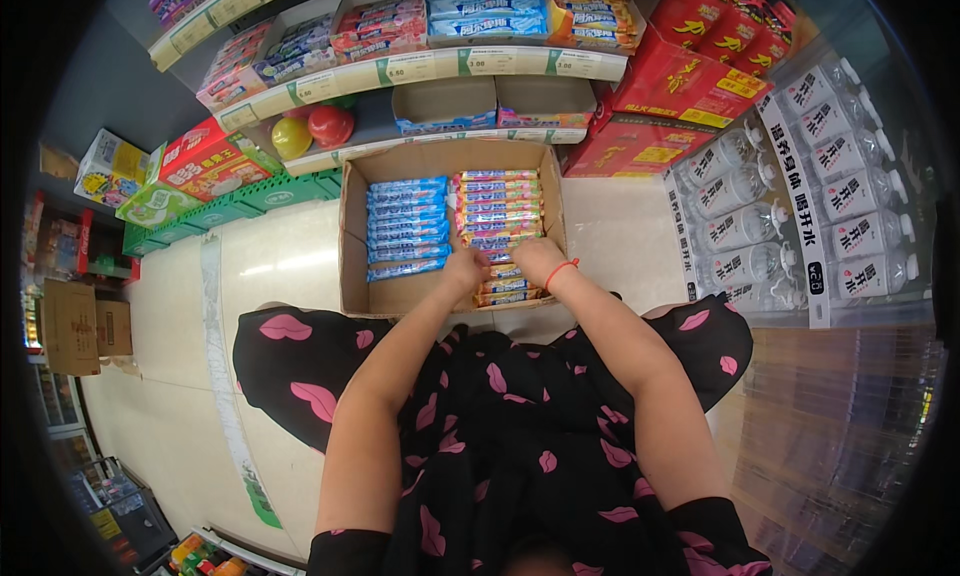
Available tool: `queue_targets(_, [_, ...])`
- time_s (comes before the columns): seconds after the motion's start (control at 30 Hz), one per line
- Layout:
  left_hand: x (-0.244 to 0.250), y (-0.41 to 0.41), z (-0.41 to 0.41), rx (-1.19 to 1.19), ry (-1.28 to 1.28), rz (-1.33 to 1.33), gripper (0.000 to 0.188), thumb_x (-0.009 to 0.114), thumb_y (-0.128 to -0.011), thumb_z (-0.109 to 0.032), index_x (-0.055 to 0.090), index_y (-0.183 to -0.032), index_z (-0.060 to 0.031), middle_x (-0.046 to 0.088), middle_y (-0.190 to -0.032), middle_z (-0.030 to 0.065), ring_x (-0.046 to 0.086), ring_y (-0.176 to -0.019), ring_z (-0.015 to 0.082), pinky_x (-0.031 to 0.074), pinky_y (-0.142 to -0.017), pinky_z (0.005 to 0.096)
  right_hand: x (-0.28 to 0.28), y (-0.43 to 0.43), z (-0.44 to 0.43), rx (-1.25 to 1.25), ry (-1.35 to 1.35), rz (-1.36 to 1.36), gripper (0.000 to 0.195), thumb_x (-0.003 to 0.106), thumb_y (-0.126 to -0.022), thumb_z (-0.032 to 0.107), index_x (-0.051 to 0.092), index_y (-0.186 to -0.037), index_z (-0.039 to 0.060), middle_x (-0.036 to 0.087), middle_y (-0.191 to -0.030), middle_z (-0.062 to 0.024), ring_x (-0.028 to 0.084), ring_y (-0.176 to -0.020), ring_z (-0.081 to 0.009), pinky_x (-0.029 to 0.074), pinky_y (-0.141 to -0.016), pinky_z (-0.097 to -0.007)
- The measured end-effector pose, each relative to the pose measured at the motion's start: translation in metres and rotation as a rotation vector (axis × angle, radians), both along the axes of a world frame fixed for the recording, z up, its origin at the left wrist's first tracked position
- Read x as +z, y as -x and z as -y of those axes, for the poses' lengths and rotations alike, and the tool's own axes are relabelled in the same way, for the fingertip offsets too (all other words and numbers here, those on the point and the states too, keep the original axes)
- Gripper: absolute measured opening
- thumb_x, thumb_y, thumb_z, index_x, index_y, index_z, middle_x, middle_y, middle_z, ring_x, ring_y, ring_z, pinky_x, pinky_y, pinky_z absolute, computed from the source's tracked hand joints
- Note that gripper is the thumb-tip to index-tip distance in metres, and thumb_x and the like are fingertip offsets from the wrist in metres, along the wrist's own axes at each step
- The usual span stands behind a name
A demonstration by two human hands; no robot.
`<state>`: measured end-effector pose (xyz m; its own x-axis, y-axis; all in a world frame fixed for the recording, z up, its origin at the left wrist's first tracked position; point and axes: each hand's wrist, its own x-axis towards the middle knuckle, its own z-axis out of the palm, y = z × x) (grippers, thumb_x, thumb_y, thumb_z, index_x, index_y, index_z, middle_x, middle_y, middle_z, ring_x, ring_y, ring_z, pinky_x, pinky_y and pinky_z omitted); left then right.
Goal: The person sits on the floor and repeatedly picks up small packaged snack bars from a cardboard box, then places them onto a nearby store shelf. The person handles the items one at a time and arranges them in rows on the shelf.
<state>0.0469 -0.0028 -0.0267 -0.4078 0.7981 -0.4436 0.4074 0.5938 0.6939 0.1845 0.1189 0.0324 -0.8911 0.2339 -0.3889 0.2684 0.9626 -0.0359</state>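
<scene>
An open cardboard box (397, 300) sits on the floor before me, between my knees and the shelf. Blue-wrapped candy sticks (407, 227) lie stacked in its left half. Pink-and-yellow candy sticks (499, 201) form a column on the right, with orange-wrapped sticks (510, 297) at the near end. My left hand (463, 271) has its fingers at the left end of a wrapped candy stick (498, 259) in that right column. At the stick's other end is my right hand (536, 259), with a red cord on its wrist. The fingertips are partly hidden.
Behind the box stand shelves with two display cartons (444, 111) and full candy trays above (486, 10). Red drink cartons (645, 141) and packs of water bottles (731, 193) stand at right. Green crates (247, 201) line the left. Brown cartons (71, 325) stand farther left.
</scene>
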Motion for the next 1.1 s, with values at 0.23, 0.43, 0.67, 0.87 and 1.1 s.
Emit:
queue_targets(0.23, [0.002, 0.001, -0.003, -0.016, 0.057, -0.005, 0.031, 0.084, -0.067, -0.024, 0.071, -0.090, -0.0096, 0.072, -0.089, 0.0099, 0.069, -0.085, 0.0261, 0.054, -0.078, 0.0368, -0.003, 0.000, -0.005, -0.087, 0.076, -0.004, 0.021, 0.069, -0.075, 0.013, 0.068, -0.095, 0.0064, 0.069, -0.092, -0.0142, 0.067, -0.093, -0.0308, 0.053, -0.080, -0.0425])
queue_targets(0.43, [0.023, 0.001, -0.009, -0.094, -0.024, -0.145, 0.030, 0.080, -0.071, -0.028, 0.070, -0.091, -0.0078, 0.071, -0.089, 0.0121, 0.068, -0.086, 0.0287, 0.054, -0.077, 0.0388, 0.018, 0.013, -0.025, -0.133, 0.189, -0.103, 0.022, 0.070, -0.077, 0.019, 0.067, -0.095, 0.0072, 0.068, -0.093, -0.0143, 0.066, -0.093, -0.0317, 0.052, -0.080, -0.0427])
queue_targets(0.67, [0.065, 0.004, -0.038, -0.076, -0.323, -0.159, 0.024, 0.076, -0.076, -0.022, 0.069, -0.091, -0.0049, 0.070, -0.090, 0.0143, 0.067, -0.085, 0.0300, 0.053, -0.076, 0.0408, 0.085, 0.022, -0.066, -0.208, 0.246, -0.367, 0.016, 0.065, -0.078, 0.017, 0.069, -0.091, 0.0068, 0.069, -0.090, -0.0147, 0.066, -0.089, -0.0326, 0.052, -0.079, -0.0439])
queue_targets(0.87, [0.141, 0.010, -0.071, -0.056, -0.579, -0.257, 0.017, 0.072, -0.082, -0.012, 0.068, -0.094, -0.0009, 0.070, -0.089, 0.0141, 0.069, -0.078, 0.0238, 0.054, -0.070, 0.0342, 0.152, 0.016, -0.111, -0.235, 0.133, -0.569, 0.015, 0.065, -0.080, 0.018, 0.069, -0.089, 0.0070, 0.070, -0.087, -0.0133, 0.066, -0.084, -0.0321, 0.052, -0.075, -0.0430])
queue_targets(1.1, [0.220, 0.019, -0.110, -0.147, -0.852, -0.448, 0.014, 0.068, -0.083, -0.007, 0.066, -0.095, -0.0010, 0.066, -0.088, 0.0136, 0.067, -0.080, 0.0278, 0.053, -0.072, 0.0366, 0.213, 0.010, -0.134, -0.307, -0.041, -0.911, 0.008, 0.061, -0.083, 0.014, 0.067, -0.084, 0.0077, 0.068, -0.084, -0.0114, 0.066, -0.082, -0.0322, 0.052, -0.070, -0.0437])
